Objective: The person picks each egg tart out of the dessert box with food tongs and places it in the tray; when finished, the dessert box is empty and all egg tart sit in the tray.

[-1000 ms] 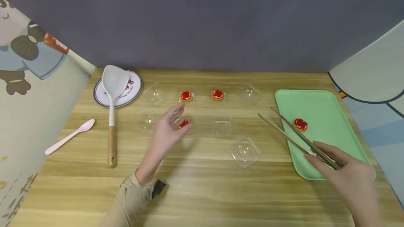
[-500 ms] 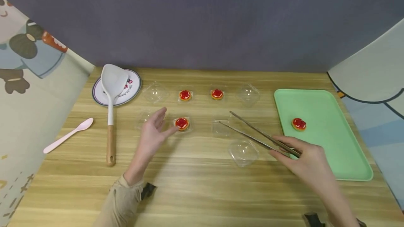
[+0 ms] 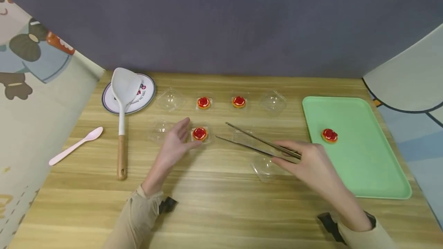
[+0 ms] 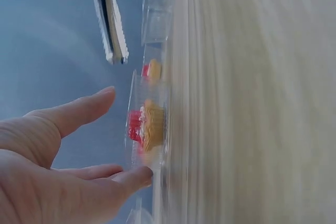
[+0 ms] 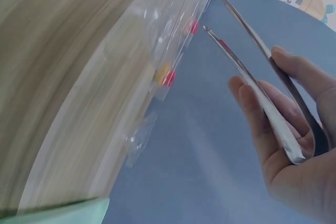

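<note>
My right hand [image 3: 308, 160] grips long metal tongs [image 5: 281, 129], their two arms apart with nothing between the tips. The tips hang over the table, beside a small fruit tart [image 3: 199, 134] with a red top. That tart sits in a clear plastic box base. My left hand [image 3: 174, 145] is spread at the tart's left side, thumb and fingers apart. In the left wrist view its fingertips lie close to the box edge; I cannot tell whether they touch it. Another clear box base [image 3: 243, 137] lies below the tongs.
Two boxed tarts, one a right-hand tart [image 3: 238, 102], stand behind, with clear lids [image 3: 273, 102] around. A green tray [image 3: 360, 164] at right bears one tart [image 3: 329, 135]. At left are a white spatula [image 3: 122, 122] over a plate [image 3: 149, 97] and a pink spoon [image 3: 76, 147].
My right hand has carried the tongs leftward from the green tray toward the front boxed tart. My left hand has drawn back left, uncovering that tart.
</note>
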